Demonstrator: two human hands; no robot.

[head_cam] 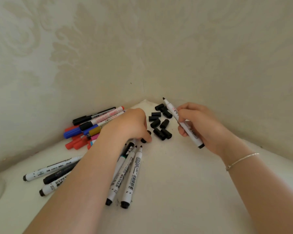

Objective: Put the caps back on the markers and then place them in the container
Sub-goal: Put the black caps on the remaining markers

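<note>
My right hand (198, 125) grips an uncapped white marker (191, 130), its black tip pointing up toward the wall corner. My left hand (128, 125) reaches down and pinches a black cap (143, 140) on the table. Several loose black caps (161, 124) lie in a heap between my hands. Several uncapped white markers (130, 176) lie under and beside my left forearm, tips pointing away from me. No container is in view.
A pile of capped markers in black, blue, red, gold and pink (85, 130) lies at the left against the wall. More white and black markers (52, 173) lie at the lower left. The white table (176, 183) fits into a wallpapered corner.
</note>
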